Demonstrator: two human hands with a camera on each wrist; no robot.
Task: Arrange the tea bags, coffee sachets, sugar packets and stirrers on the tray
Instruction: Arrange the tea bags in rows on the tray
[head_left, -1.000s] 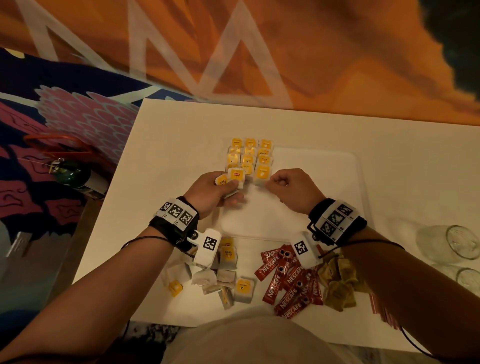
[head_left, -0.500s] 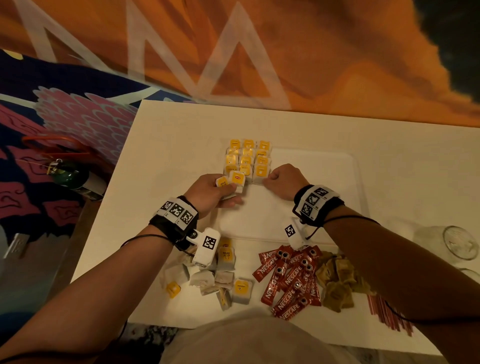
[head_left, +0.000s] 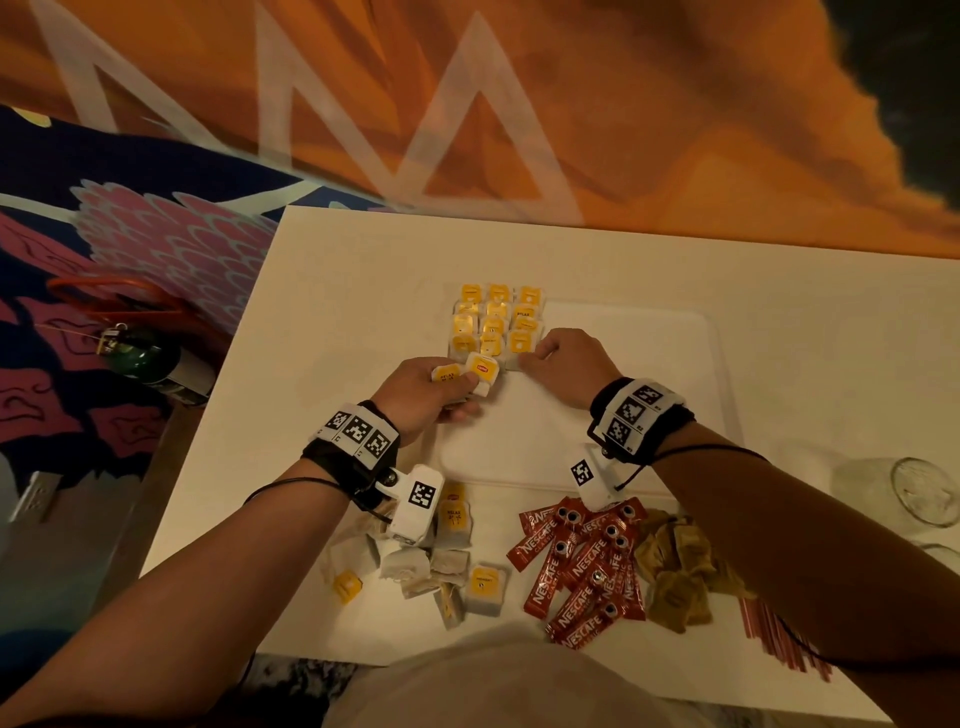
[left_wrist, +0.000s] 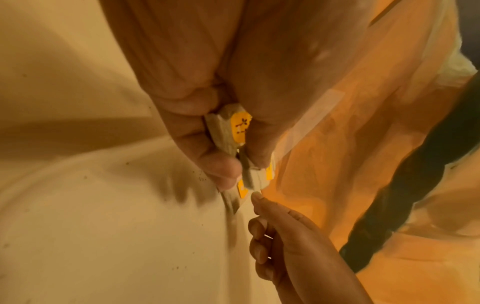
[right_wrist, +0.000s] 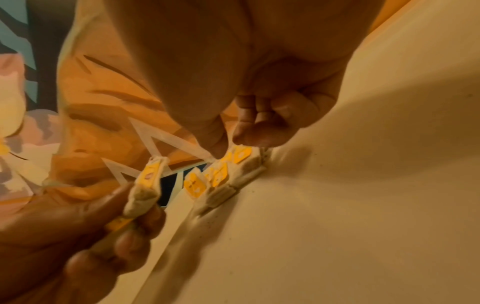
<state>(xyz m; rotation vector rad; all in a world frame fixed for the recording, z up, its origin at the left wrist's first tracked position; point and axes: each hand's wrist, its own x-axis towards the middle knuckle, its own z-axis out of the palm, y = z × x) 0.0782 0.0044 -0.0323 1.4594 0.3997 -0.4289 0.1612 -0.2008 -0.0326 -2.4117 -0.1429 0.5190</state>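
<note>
A white tray (head_left: 649, 395) lies on the white table (head_left: 337, 291). Yellow-tagged tea bags (head_left: 496, 322) stand in three rows at the tray's far left corner. My left hand (head_left: 460, 387) hovers just in front of them and grips a small stack of tea bags (head_left: 480, 371); the left wrist view shows the same left hand (left_wrist: 233, 162) curled round that stack of tea bags (left_wrist: 237, 131). My right hand (head_left: 527, 356) pinches the nearest tea bag of the right row (head_left: 519, 344) between thumb and forefinger, as the right wrist view shows for the right hand (right_wrist: 231, 144).
Near the front edge lie loose tea bags (head_left: 441, 566), red coffee sachets (head_left: 587, 566), brown sugar packets (head_left: 675, 571) and red stirrers (head_left: 769, 629). Two glasses (head_left: 914, 493) stand at the right. A green bottle (head_left: 140, 356) lies on the floor at the left.
My right hand has edged forward and left onto the near tea bag of the right row. My left hand has stayed in place with its stack.
</note>
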